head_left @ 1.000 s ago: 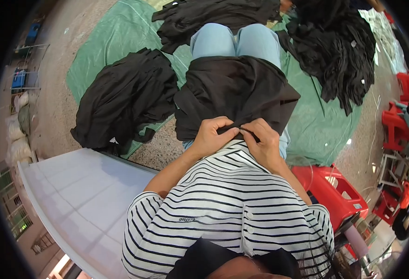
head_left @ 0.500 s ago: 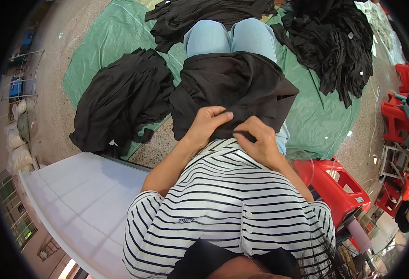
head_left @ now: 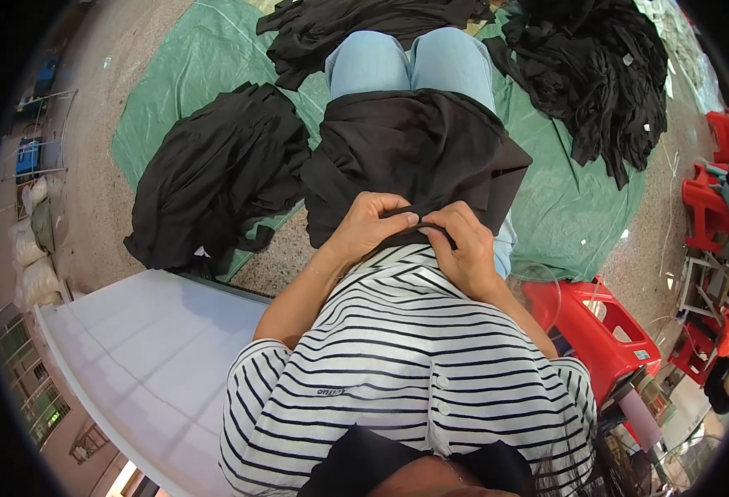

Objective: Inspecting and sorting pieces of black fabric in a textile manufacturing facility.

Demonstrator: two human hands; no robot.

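Across my lap lies a black garment (head_left: pixel 406 141), spread over light blue jeans (head_left: pixel 370 68). Its near edge is bunched up close to my waist. My left hand (head_left: pixel 370 224) pinches that edge between thumb and fingers. Just beside it, my right hand (head_left: pixel 466 245) grips the same edge, with the fingers curled over the cloth. The two sets of fingertips almost meet. A narrow fold of the black cloth shows between them; whether anything small is held there too is hidden.
Black garment heaps lie left (head_left: pixel 219 178), ahead (head_left: pixel 364 29) and right (head_left: pixel 592 83) on a green tarp (head_left: pixel 584 219). A white tabletop (head_left: pixel 153 348) stands close on my left. A red stool (head_left: pixel 600 327) is near my right elbow, with more red stools (head_left: pixel 706 207) farther right.
My right hand has moved slightly up and taken hold of the garment's edge near my left fingertips. My left hand keeps its pinch almost in place.
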